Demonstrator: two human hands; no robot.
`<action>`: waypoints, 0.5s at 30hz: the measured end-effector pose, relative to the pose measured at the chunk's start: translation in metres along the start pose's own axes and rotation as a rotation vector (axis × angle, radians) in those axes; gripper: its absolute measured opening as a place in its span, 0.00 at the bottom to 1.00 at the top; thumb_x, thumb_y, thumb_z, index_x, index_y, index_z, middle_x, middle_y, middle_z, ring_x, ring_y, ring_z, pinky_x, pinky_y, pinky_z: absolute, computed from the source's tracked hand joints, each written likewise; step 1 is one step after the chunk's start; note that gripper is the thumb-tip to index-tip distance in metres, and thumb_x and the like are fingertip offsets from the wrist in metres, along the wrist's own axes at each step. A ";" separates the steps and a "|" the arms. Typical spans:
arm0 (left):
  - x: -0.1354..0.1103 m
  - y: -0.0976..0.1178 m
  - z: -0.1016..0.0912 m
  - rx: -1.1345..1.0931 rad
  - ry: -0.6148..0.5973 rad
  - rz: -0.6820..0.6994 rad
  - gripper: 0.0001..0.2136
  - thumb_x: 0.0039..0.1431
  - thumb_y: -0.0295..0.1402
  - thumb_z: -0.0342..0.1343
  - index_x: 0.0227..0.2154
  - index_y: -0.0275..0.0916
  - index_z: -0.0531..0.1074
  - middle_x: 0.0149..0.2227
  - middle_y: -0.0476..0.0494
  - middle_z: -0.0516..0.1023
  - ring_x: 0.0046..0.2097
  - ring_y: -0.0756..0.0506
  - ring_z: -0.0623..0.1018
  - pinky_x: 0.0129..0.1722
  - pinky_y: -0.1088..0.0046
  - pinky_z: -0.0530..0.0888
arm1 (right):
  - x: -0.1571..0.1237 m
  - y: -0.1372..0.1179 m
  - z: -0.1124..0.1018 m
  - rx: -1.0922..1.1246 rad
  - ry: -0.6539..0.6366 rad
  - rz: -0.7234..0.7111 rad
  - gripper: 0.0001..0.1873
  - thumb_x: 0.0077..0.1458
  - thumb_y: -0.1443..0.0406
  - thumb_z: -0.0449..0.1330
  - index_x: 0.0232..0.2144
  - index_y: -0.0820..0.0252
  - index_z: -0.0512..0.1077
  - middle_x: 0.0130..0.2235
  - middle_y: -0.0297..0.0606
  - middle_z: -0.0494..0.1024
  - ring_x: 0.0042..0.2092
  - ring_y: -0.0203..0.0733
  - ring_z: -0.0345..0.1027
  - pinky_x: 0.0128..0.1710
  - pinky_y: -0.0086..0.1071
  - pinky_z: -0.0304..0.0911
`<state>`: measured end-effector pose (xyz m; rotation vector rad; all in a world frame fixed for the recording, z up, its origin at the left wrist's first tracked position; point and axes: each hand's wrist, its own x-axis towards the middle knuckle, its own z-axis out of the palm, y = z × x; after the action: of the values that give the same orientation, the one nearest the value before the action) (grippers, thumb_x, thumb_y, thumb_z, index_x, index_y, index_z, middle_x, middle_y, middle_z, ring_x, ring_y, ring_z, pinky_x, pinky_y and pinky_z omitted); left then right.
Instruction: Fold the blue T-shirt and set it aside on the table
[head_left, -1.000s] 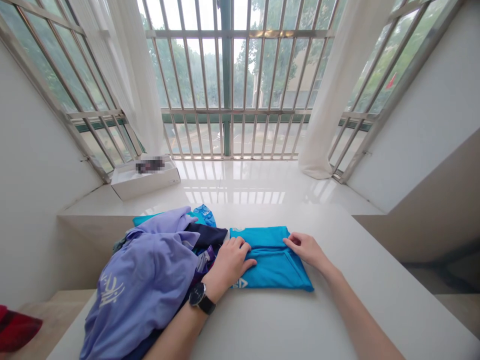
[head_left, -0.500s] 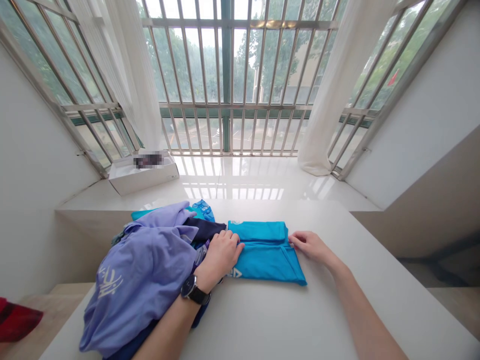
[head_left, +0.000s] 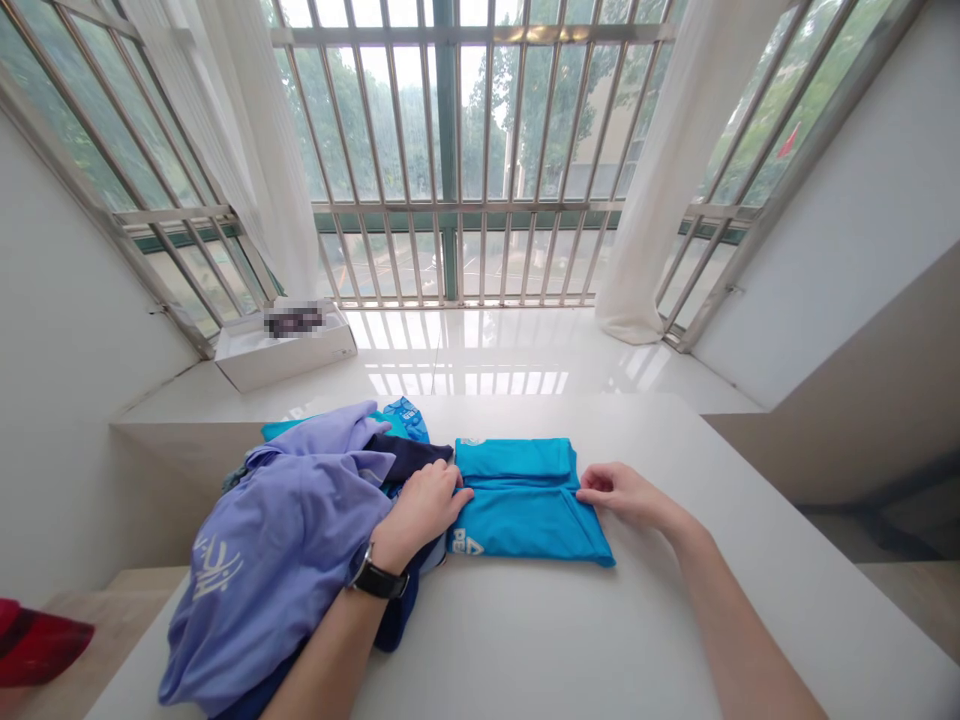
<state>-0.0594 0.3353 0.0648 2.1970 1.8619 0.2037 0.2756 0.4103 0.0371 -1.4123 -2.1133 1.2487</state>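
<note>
A folded turquoise shirt [head_left: 525, 505] lies on the white table [head_left: 585, 640], with a folded flap across its far half. My left hand [head_left: 424, 505], with a black watch on its wrist, has its fingers curled onto the shirt's left edge at the fold line. At the shirt's right edge my right hand [head_left: 622, 492] rests with its fingertips pinched on the fold. To the left, a heap of clothes [head_left: 292, 550] topped by a lilac shirt with white print lies partly under my left forearm.
A white box [head_left: 289, 352] stands on the glossy window ledge [head_left: 487, 365] beyond the table. Barred windows and white curtains [head_left: 660, 170] rise behind. Something red [head_left: 37, 645] lies low at the left edge. A dark gap drops off at the table's right.
Both hands have slid apart along the fold: the left from the shirt's middle to its left edge, the right out to the right edge. The camera tilted slightly.
</note>
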 end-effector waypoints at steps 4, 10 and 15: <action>0.001 -0.008 -0.003 -0.143 -0.050 0.008 0.06 0.63 0.36 0.55 0.33 0.40 0.72 0.37 0.44 0.76 0.40 0.42 0.76 0.37 0.71 0.68 | 0.000 -0.002 0.000 -0.001 -0.001 -0.026 0.20 0.52 0.48 0.62 0.25 0.59 0.70 0.26 0.30 0.68 0.31 0.38 0.59 0.31 0.31 0.56; 0.005 -0.015 0.002 -0.219 0.007 -0.017 0.06 0.61 0.36 0.57 0.31 0.41 0.71 0.33 0.46 0.78 0.36 0.43 0.76 0.32 0.73 0.64 | 0.001 0.001 0.001 0.005 -0.020 -0.004 0.20 0.53 0.48 0.62 0.28 0.59 0.71 0.28 0.31 0.70 0.33 0.38 0.61 0.33 0.32 0.57; 0.010 -0.020 0.011 -0.280 0.053 -0.020 0.05 0.59 0.36 0.59 0.33 0.40 0.73 0.33 0.46 0.78 0.35 0.44 0.77 0.32 0.73 0.66 | 0.002 -0.001 0.002 -0.065 0.059 0.023 0.20 0.52 0.48 0.63 0.29 0.58 0.74 0.29 0.33 0.73 0.33 0.40 0.64 0.33 0.33 0.59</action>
<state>-0.0733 0.3466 0.0481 1.9999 1.7588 0.4914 0.2731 0.4108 0.0364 -1.4863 -2.1210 1.1417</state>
